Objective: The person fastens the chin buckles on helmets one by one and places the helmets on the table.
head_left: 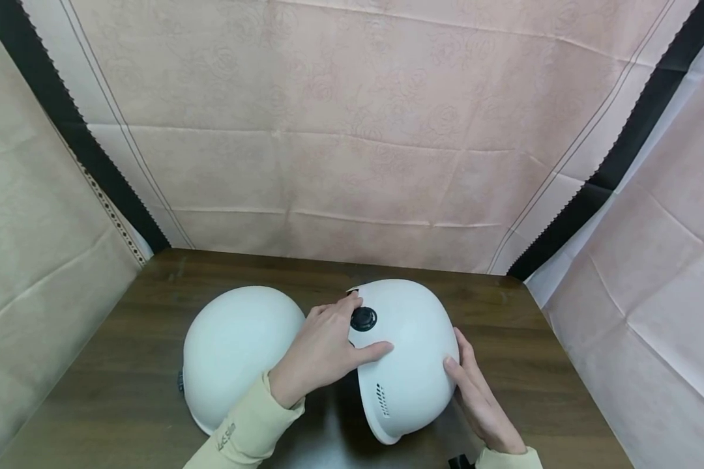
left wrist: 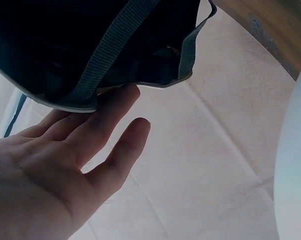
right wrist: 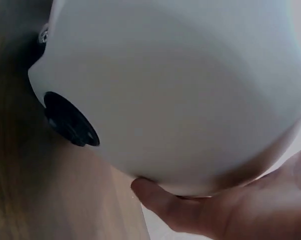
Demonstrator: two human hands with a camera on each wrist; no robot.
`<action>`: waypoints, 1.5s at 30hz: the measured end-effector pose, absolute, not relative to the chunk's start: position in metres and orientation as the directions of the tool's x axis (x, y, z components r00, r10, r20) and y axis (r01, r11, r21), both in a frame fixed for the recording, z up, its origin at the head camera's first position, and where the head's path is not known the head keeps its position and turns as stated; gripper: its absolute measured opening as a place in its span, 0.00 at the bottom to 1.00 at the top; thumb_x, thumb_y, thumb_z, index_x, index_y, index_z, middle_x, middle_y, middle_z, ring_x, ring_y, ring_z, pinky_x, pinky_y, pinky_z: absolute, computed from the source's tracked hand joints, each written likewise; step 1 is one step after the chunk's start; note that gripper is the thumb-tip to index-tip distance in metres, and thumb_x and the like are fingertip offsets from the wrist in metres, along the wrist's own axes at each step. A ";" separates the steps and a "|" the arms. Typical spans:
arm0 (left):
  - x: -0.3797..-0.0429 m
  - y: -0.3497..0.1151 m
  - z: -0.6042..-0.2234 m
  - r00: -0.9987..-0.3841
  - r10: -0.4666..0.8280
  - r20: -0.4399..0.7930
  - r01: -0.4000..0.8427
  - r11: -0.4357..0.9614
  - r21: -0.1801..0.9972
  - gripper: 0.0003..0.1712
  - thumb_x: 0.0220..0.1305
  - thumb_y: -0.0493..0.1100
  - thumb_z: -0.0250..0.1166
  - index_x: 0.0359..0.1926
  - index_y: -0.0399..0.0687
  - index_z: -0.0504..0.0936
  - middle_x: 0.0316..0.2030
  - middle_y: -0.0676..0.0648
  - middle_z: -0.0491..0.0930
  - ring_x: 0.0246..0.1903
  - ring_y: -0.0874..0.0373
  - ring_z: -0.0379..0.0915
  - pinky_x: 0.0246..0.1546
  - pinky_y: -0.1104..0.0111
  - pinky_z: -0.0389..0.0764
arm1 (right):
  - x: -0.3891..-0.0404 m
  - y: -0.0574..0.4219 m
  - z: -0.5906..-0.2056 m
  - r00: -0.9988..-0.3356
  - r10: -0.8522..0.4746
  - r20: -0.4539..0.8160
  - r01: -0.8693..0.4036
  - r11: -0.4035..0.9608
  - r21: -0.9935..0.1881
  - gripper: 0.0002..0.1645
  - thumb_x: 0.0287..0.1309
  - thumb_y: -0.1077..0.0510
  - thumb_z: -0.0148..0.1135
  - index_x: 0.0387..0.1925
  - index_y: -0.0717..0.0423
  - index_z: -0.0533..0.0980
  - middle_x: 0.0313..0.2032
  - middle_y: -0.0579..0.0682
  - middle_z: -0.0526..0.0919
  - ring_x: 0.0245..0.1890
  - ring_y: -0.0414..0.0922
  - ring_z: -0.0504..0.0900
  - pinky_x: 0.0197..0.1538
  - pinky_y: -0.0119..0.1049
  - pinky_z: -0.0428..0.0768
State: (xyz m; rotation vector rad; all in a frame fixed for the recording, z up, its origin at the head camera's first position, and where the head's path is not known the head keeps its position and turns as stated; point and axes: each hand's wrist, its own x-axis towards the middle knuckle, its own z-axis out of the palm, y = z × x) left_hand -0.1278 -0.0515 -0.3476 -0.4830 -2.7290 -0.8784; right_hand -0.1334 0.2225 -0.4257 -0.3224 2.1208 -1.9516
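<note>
A white helmet (head_left: 407, 365) with a round black side knob (head_left: 364, 319) and small vent slots is tilted between my two hands. My left hand (head_left: 322, 348) reaches to its rim beside the knob, fingers and thumb fairly straight. From the left wrist, the fingertips (left wrist: 125, 95) touch the rim, below dark straps (left wrist: 108, 50) in the helmet's black interior. My right hand (head_left: 481, 397) holds the rounded shell from the right, thumb (right wrist: 155, 197) against it. A second white helmet (head_left: 237, 345) rests on the table, left of my left hand.
The brown wooden table (head_left: 123, 384) has its back edge close to a pale patterned cloth wall (head_left: 340, 176). More cloth walls rise at both sides, with black strips (head_left: 610, 156) along the corners. A small black object (head_left: 460, 462) shows by my right wrist.
</note>
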 end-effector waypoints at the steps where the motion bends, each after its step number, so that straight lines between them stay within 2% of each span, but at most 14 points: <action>1: -0.128 -0.052 -0.348 -0.920 0.237 0.311 0.374 0.766 0.522 0.48 0.52 0.70 0.67 0.60 0.36 0.74 0.59 0.38 0.75 0.53 0.48 0.77 0.61 0.51 0.66 | -0.134 0.224 -0.426 -0.947 -0.320 -0.037 0.012 0.079 -0.997 0.42 0.74 0.48 0.40 0.75 0.52 0.31 0.73 0.57 0.35 0.72 0.58 0.39 0.65 0.66 0.42; 7: -0.127 -0.053 -0.351 -0.926 0.247 0.285 0.367 0.769 0.524 0.48 0.52 0.70 0.67 0.60 0.35 0.74 0.57 0.38 0.77 0.51 0.48 0.78 0.61 0.51 0.66 | -0.134 0.228 -0.433 -0.941 -0.325 -0.096 0.087 0.041 -0.995 0.40 0.75 0.45 0.36 0.76 0.52 0.32 0.73 0.59 0.39 0.69 0.59 0.46 0.65 0.59 0.48; 12: -0.127 -0.054 -0.352 -0.929 0.245 0.276 0.360 0.763 0.536 0.51 0.52 0.70 0.67 0.62 0.34 0.71 0.58 0.38 0.76 0.53 0.46 0.76 0.60 0.51 0.67 | -0.135 0.228 -0.435 -0.944 -0.315 -0.097 0.087 0.044 -0.995 0.41 0.74 0.44 0.37 0.76 0.52 0.33 0.72 0.60 0.41 0.68 0.61 0.49 0.65 0.59 0.51; 15: -0.126 -0.054 -0.352 -0.937 0.247 0.246 0.346 0.752 0.561 0.55 0.52 0.71 0.66 0.68 0.36 0.66 0.65 0.37 0.68 0.60 0.43 0.70 0.60 0.46 0.66 | -0.136 0.227 -0.434 -0.946 -0.310 -0.098 0.086 0.052 -0.995 0.41 0.75 0.44 0.37 0.76 0.51 0.33 0.72 0.60 0.42 0.68 0.61 0.49 0.65 0.59 0.51; 19: -0.126 -0.051 -0.352 -0.937 0.272 0.220 0.350 0.722 0.596 0.58 0.53 0.71 0.66 0.74 0.44 0.56 0.73 0.39 0.52 0.70 0.43 0.52 0.64 0.43 0.58 | -0.136 0.226 -0.434 -0.948 -0.303 -0.097 0.084 0.056 -0.995 0.40 0.75 0.44 0.37 0.76 0.51 0.34 0.71 0.60 0.42 0.68 0.62 0.50 0.64 0.59 0.53; 22: -0.127 -0.050 -0.351 -0.916 0.326 0.232 0.399 0.697 0.596 0.56 0.55 0.70 0.65 0.75 0.47 0.55 0.75 0.42 0.49 0.73 0.48 0.45 0.66 0.45 0.53 | -0.136 0.225 -0.433 -0.951 -0.294 -0.100 0.084 0.065 -0.994 0.40 0.74 0.44 0.38 0.76 0.50 0.35 0.71 0.60 0.43 0.68 0.62 0.51 0.63 0.59 0.55; 28: -0.127 -0.048 -0.351 -0.889 0.386 0.246 0.456 0.693 0.559 0.50 0.58 0.68 0.64 0.72 0.45 0.62 0.73 0.43 0.54 0.73 0.50 0.47 0.66 0.45 0.54 | -0.136 0.224 -0.432 -0.950 -0.293 -0.108 0.091 0.069 -0.993 0.40 0.74 0.44 0.39 0.76 0.49 0.35 0.72 0.59 0.42 0.68 0.61 0.50 0.63 0.59 0.55; 34: -0.126 -0.044 -0.347 -0.898 0.376 0.227 0.438 0.724 0.533 0.51 0.56 0.70 0.64 0.71 0.43 0.63 0.73 0.41 0.55 0.73 0.49 0.47 0.68 0.47 0.50 | -0.136 0.225 -0.431 -0.942 -0.309 -0.129 0.108 0.086 -0.990 0.42 0.73 0.43 0.39 0.76 0.47 0.33 0.72 0.58 0.39 0.69 0.62 0.49 0.63 0.61 0.54; 41: -0.124 -0.042 -0.345 -0.904 0.363 0.224 0.426 0.745 0.513 0.53 0.54 0.69 0.66 0.70 0.39 0.64 0.71 0.37 0.58 0.70 0.43 0.52 0.67 0.47 0.53 | -0.136 0.225 -0.431 -0.933 -0.333 -0.136 0.108 0.099 -0.989 0.42 0.74 0.43 0.38 0.76 0.46 0.31 0.74 0.58 0.35 0.71 0.60 0.42 0.65 0.66 0.46; 45: -0.123 -0.042 -0.346 -0.908 0.358 0.219 0.419 0.747 0.516 0.53 0.54 0.68 0.67 0.70 0.38 0.64 0.70 0.36 0.58 0.70 0.42 0.53 0.67 0.46 0.55 | -0.137 0.225 -0.433 -0.939 -0.326 -0.106 0.071 0.118 -0.990 0.41 0.75 0.44 0.38 0.76 0.47 0.32 0.74 0.57 0.35 0.71 0.59 0.41 0.65 0.66 0.45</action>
